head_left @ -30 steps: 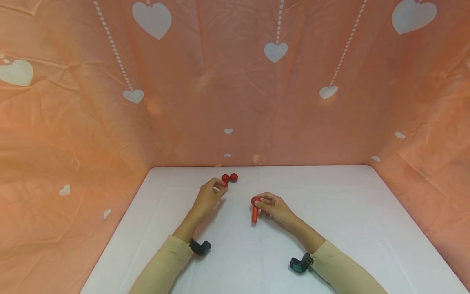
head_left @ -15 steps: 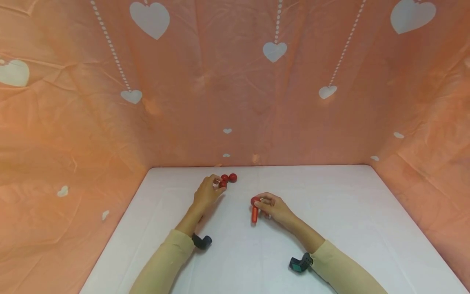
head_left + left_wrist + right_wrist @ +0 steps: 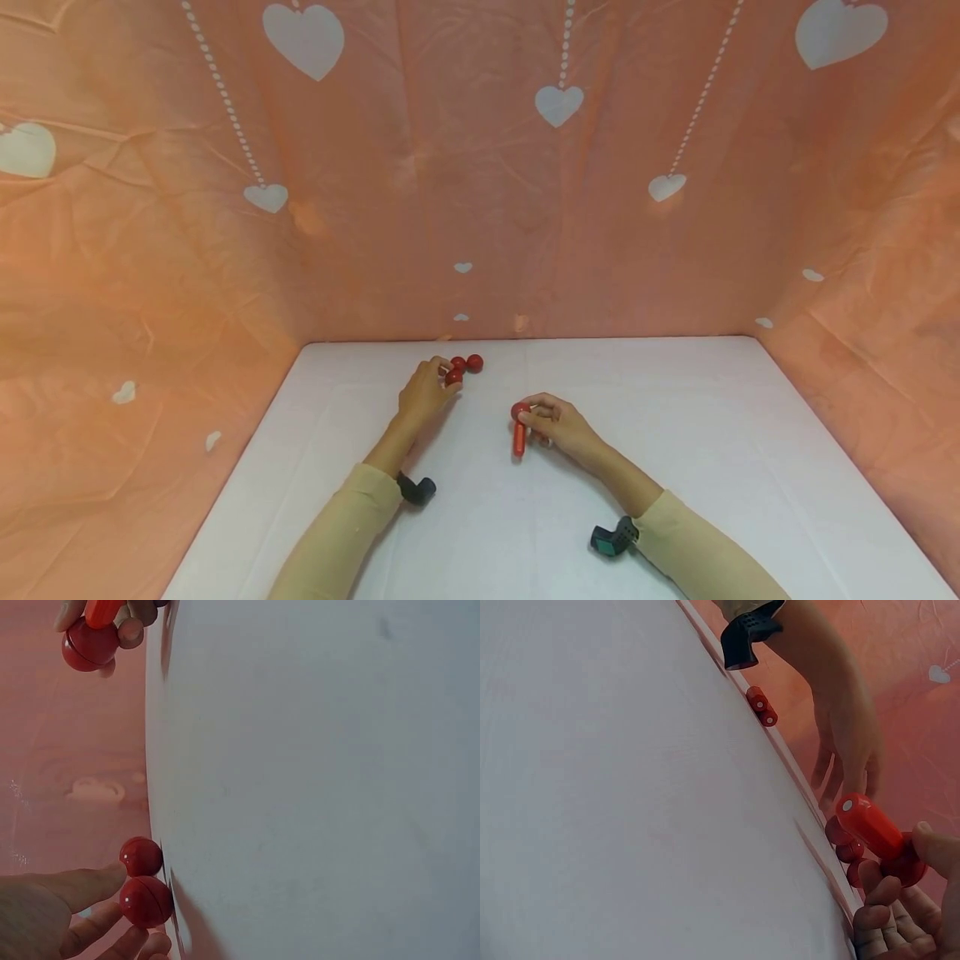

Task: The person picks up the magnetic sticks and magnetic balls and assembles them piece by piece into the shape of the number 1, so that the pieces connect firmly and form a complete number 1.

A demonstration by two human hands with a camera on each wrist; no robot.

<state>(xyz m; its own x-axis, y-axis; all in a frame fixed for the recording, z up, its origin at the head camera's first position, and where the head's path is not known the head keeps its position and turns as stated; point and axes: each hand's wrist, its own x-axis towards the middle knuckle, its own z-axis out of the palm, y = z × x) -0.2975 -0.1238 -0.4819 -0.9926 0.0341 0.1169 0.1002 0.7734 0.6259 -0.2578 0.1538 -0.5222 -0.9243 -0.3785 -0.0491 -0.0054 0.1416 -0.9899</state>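
Three red balls lie together near the table's back edge. In the head view my left hand (image 3: 423,395) pinches the nearest ball (image 3: 453,377) between thumb and fingers; it touches or nearly touches the ball behind (image 3: 458,363), beside a third (image 3: 475,363). In the left wrist view the fingers of my left hand (image 3: 71,911) are around the lower ball (image 3: 146,901). My right hand (image 3: 562,429) pinches another red ball (image 3: 519,411), from which a red rod (image 3: 519,442) extends toward the near side; the right wrist view shows the rod's pale round end.
Two more red rods (image 3: 757,699) lie side by side near the left forearm in the right wrist view, out of sight in the head view. A white-covered table (image 3: 652,392) spreads below, with orange heart-patterned cloth (image 3: 510,200) behind and at both sides.
Over the last second my left hand shifted slightly left, and the near ball between its fingers came into fuller view. My right hand, with ball and rod, has barely moved.
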